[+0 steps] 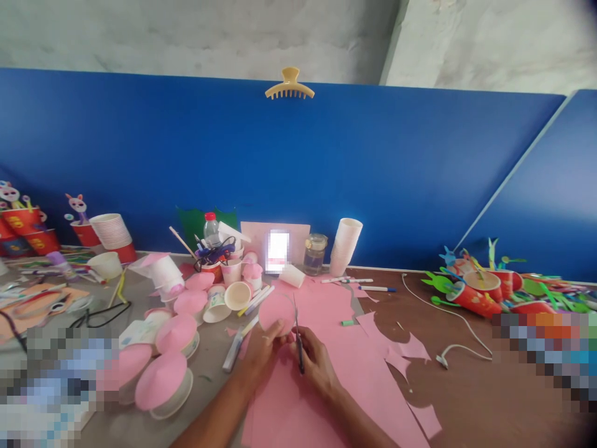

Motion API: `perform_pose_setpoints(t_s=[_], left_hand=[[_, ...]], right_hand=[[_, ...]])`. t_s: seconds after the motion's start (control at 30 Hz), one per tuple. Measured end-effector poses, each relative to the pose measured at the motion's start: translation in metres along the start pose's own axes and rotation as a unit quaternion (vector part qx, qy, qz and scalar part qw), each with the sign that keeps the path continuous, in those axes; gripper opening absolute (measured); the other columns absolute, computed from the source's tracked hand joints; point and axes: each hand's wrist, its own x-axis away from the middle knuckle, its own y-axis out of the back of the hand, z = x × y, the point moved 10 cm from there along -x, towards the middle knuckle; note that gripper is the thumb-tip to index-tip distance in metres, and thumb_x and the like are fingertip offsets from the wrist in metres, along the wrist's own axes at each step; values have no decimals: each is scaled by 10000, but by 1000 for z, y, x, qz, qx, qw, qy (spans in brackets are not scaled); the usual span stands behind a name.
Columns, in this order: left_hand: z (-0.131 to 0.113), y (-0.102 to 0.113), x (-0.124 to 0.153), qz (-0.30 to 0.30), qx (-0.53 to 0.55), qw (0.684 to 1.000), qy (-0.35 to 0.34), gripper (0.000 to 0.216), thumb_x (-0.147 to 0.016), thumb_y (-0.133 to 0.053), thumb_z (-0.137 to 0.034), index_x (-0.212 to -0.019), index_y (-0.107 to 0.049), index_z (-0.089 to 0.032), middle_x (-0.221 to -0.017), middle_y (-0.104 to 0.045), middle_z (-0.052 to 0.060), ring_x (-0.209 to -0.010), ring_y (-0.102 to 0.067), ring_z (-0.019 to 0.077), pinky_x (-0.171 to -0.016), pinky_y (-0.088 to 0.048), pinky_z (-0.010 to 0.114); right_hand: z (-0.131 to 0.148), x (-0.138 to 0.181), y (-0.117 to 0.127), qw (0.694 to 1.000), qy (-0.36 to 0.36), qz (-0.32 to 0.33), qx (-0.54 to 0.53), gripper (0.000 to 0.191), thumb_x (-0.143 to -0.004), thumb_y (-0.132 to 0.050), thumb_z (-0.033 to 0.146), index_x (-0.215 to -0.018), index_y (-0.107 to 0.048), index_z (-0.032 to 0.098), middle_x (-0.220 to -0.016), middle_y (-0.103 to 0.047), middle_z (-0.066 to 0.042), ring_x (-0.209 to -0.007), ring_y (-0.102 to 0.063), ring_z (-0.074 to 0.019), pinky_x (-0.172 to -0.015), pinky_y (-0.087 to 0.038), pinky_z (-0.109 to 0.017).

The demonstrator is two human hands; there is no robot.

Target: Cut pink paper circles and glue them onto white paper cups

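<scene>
Far left on the desk, red cups with paper ears line the blue partition, and nearer in sit pink-capped cups in a loose cluster. Moving in to the middle, the left hand has its fingers pinched on the near edge of a pink disc, holding it up just above the pink sheet. That disc looks like thin card: light, floppy at the rim, easy to crease, so an edge pinch close to the cut line is the sensible hold, by my reading. Just beside it, the right hand is closed around the scissors, blades pointing away and meeting the disc's right edge. Farther right, pink offcuts lie scattered, a white cable snakes across bare wood, and red cups with green cutouts pile up at far right.
</scene>
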Motion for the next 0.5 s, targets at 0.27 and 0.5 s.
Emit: perform_pose_setpoints(t_s=[0.27, 0.5], left_hand=[[0, 0, 5, -19, -18, 1000, 16, 289, -643, -744, -330, -565, -526, -157, -500, -505, -20, -489, -488, 119, -523, -400, 265], [-1, 2, 5, -37, -1, 999, 9, 267, -601, -780, -296, -645, -547, -172, -541, -528, -36, -482, -479, 103, -523, -410, 257]], right_hand=[[-1, 1, -1, 1000, -18, 4, -17, 432, -797, -567, 533, -1002, -591, 154, -829, -655, -68, -748, -602, -204, -626, -465, -273], [-4, 1, -3, 1000, -17, 8, -22, 457, -812, -539, 562, -1014, -597, 156, -768, -616, -43, -638, -533, -160, -528, -428, -243]])
